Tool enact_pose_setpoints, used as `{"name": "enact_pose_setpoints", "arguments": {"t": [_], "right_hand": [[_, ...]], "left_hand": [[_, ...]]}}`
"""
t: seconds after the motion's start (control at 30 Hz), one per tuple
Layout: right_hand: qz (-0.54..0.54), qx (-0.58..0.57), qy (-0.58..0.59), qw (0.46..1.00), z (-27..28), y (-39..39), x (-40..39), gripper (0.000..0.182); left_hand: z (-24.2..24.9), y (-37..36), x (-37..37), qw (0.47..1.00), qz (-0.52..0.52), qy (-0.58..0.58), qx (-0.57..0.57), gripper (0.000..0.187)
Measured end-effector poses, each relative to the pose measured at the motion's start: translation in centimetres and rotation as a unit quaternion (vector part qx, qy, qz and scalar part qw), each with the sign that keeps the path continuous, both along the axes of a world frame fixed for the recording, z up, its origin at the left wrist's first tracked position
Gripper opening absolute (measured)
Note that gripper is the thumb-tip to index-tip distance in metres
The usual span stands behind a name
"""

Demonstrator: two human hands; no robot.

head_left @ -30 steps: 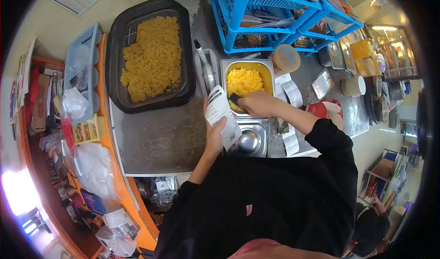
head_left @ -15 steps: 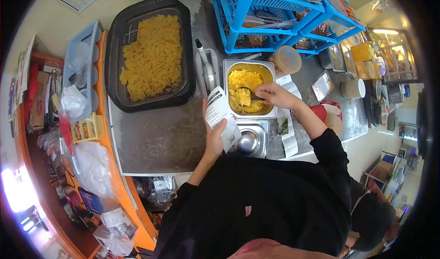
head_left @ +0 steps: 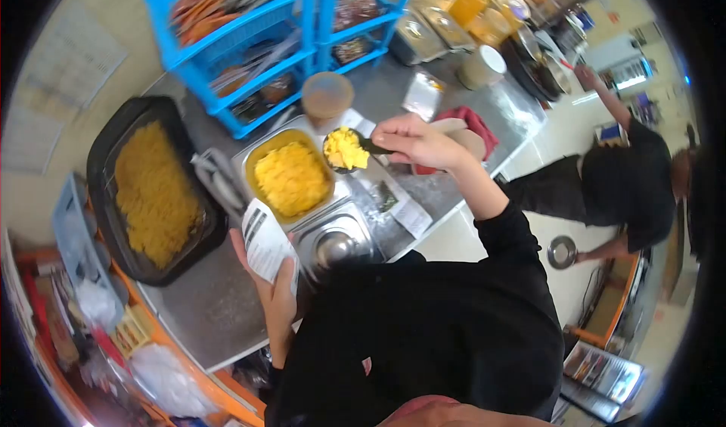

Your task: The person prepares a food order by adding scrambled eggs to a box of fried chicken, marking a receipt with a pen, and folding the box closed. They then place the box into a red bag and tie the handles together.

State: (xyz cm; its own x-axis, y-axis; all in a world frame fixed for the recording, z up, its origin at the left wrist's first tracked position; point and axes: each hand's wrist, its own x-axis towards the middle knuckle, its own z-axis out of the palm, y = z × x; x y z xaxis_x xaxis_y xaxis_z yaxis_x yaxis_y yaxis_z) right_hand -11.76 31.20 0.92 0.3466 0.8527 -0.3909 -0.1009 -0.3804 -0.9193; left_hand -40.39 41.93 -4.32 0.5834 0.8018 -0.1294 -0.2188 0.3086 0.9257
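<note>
My right hand (head_left: 420,141) grips the handle of a black serving spoon (head_left: 373,146), heaped with lumpy yellow food that looks like scrambled egg (head_left: 346,153). The spoon is held just right of a steel pan (head_left: 339,193), which has more of the yellow food (head_left: 291,177) in it. Near the pan's front left corner, my left hand (head_left: 278,298) holds a white printed paper (head_left: 265,244) between thumb and fingers. A second steel container with a domed metal piece (head_left: 333,247) stands directly in front of the pan.
A black roasting tray (head_left: 215,234) of yellow grainy food lies left, with tongs (head_left: 215,185) beside it. Blue crates (head_left: 227,117), a plastic tub (head_left: 327,94), a printed strip (head_left: 412,215) and a red cloth (head_left: 490,136) surround the pan. At right, another person (head_left: 620,170) holds a steel bowl (head_left: 562,251).
My right hand has lifted the spoon out of the pan, loaded with yellow food, and moved it right. The view has turned, bringing the other person into fuller sight. My left hand keeps the paper.
</note>
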Motion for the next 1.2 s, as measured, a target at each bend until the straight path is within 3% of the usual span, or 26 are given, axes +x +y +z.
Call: {"name": "enact_pose_setpoints", "arguments": {"t": [0.03, 0.07, 0.1, 0.13, 0.17, 0.23, 0.33, 0.43, 0.5, 0.6, 0.73, 0.83, 1.03, 1.13, 1.2], "right_hand": [[-0.027, 0.008, -0.005, 1.0, 1.2, -1.9, 0.7, 0.019], [-0.05, -0.003, -0.032, 0.998, 2.2, -4.0, 1.7, 0.018], [-0.071, -0.005, -0.056, 0.996, 2.9, -6.1, 2.6, 0.019], [-0.09, -0.008, -0.079, 0.993, 3.5, -8.0, 3.2, 0.02], [-0.109, -0.01, -0.1, 0.989, 3.9, -9.7, 3.8, 0.02], [-0.128, -0.011, -0.1, 0.987, 4.4, -12.7, 4.4, 0.022], [-0.185, -0.018, -0.063, 0.981, 2.8, -15.7, 4.8, 0.024], [-0.228, -0.028, -0.075, 0.97, -1.0, -17.3, 5.0, 0.021], [-0.199, -0.027, -0.161, 0.966, -2.4, -17.5, 5.0, 0.017], [-0.174, -0.041, -0.369, 0.912, -4.4, -17.3, 4.2, 0.01], [-0.021, -0.089, -0.594, 0.8, -5.2, -16.9, 3.2, 0.036], [-0.016, -0.08, -0.648, 0.757, -5.3, -17.0, 2.2, 0.037], [-0.044, -0.062, -0.632, 0.771, -6.2, -18.4, 2.0, 0.043], [-0.05, -0.079, -0.651, 0.754, -6.0, -18.7, 1.7, 0.045], [-0.099, -0.033, -0.637, 0.764, -6.2, -18.8, 2.0, 0.039]], "left_hand": [[1.0, -0.8, 0.7, 0.999, -0.037, -0.02, 0.011, 0.075], [0.5, -0.6, 0.9, 0.986, -0.164, 0.021, 0.026, 0.074], [0.6, -0.4, 1.4, 0.955, -0.287, 0.063, 0.043, 0.075], [0.6, -0.6, 3.2, 0.904, -0.398, 0.09, 0.125, 0.061], [-0.9, -1.4, 4.7, 0.85, -0.426, 0.119, 0.286, 0.057], [1.0, -4.0, 9.5, 0.758, -0.494, 0.118, 0.409, 0.057], [0.1, -8.0, 15.6, 0.659, -0.525, 0.056, 0.536, 0.05], [-0.3, -10.0, 18.3, 0.627, -0.516, 0.126, 0.57, 0.056], [-0.6, -10.4, 18.6, 0.635, -0.497, 0.144, 0.573, 0.06], [0.0, -10.9, 18.7, 0.648, -0.486, 0.178, 0.558, 0.063], [-0.3, -10.8, 18.9, 0.64, -0.47, 0.172, 0.583, 0.066], [-0.5, -10.6, 18.8, 0.637, -0.463, 0.169, 0.592, 0.065], [0.1, -10.3, 18.6, 0.641, -0.487, 0.19, 0.562, 0.064], [0.3, -10.2, 18.5, 0.641, -0.494, 0.187, 0.557, 0.064], [0.3, -10.0, 18.4, 0.642, -0.49, 0.172, 0.564, 0.065]]}}
